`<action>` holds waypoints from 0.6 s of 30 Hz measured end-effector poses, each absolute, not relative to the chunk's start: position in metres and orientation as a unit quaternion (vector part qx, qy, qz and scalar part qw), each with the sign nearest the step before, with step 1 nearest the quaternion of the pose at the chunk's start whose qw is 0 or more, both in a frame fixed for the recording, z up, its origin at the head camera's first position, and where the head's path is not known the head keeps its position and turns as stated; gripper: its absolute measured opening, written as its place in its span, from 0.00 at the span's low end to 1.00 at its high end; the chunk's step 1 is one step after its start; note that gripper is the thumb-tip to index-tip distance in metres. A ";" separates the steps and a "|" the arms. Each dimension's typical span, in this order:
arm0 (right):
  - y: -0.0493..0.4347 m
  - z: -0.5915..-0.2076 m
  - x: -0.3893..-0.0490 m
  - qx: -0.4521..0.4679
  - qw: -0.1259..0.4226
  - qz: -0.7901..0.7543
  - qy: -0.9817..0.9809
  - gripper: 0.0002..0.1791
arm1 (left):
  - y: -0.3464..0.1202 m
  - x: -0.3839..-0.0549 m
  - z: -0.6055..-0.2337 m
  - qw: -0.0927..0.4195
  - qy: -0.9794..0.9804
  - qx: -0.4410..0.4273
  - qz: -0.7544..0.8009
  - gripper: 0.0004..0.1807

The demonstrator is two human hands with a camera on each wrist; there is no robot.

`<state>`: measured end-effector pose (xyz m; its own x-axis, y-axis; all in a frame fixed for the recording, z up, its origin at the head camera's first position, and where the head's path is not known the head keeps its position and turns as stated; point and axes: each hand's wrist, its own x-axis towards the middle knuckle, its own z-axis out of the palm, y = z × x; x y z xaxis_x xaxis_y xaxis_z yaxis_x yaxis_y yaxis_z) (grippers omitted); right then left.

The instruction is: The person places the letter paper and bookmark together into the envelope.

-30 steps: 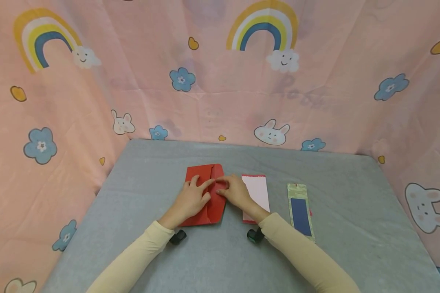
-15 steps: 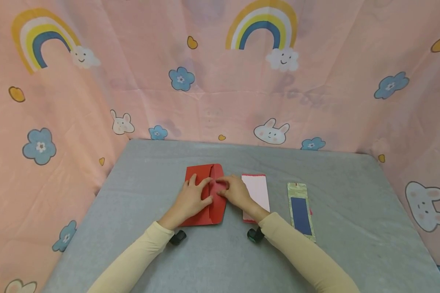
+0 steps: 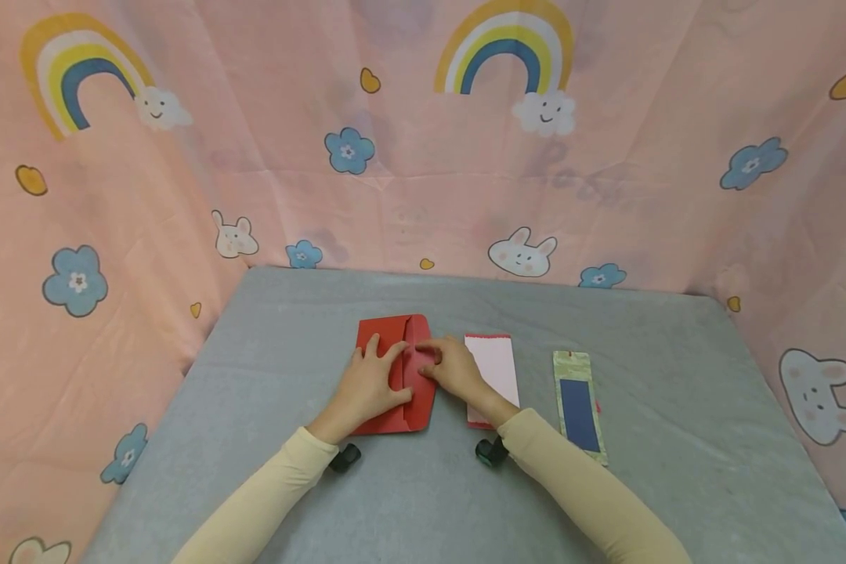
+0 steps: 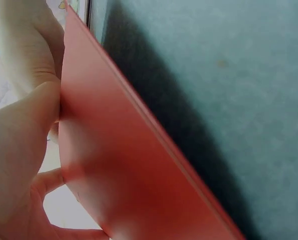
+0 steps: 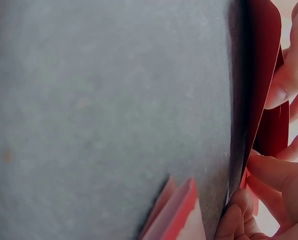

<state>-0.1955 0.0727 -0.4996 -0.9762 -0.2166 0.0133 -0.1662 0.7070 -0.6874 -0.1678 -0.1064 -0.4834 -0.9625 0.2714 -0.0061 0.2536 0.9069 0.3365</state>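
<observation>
A red envelope (image 3: pixel 419 401) lies on the table with its flap spread to the right. My left hand (image 3: pixel 368 385) rests on it with fingers apart, the thumb and index finger near the flap's fold. At the flap, my right hand (image 3: pixel 457 370) bends its index finger and thumb onto the red paper. In the right wrist view, the right thumb and fingertips meet at the edge of the envelope (image 5: pixel 264 55), with other fingers curled outside it. The left wrist view shows the envelope's smooth face (image 4: pixel 118 150) raised at an angle, with left fingertips touching it.
A pale pink card-like packet (image 3: pixel 492 364) with red ends lies beside the right wrist. Farther right is a narrow green-edged piece with a dark blue panel (image 3: pixel 580 415). A grey cloth covers the table (image 3: pixel 423 501); a pink patterned curtain (image 3: pixel 409 180) stands behind.
My left index finger has drawn back slightly from the right fingertips, and the left thumb has spread lower along the fold. The right hand stays nearly still at the flap.
</observation>
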 end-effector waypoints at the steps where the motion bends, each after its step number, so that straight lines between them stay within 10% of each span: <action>1: 0.073 -0.500 -0.196 -0.102 0.035 -0.370 0.923 0.22 | -0.106 -0.168 -0.484 0.026 0.977 0.133 0.166 0.41; 18: 0.075 -0.490 -0.192 -0.107 0.010 -0.397 0.912 0.20 | -0.104 -0.168 -0.487 0.017 0.980 0.129 0.150 0.42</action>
<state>-0.1918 0.0748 -0.4902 -0.9771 -0.2022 0.0670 -0.1868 0.6627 -0.7252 -0.1680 -0.1037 -0.4867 -0.9660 0.2583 0.0054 0.2481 0.9213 0.2993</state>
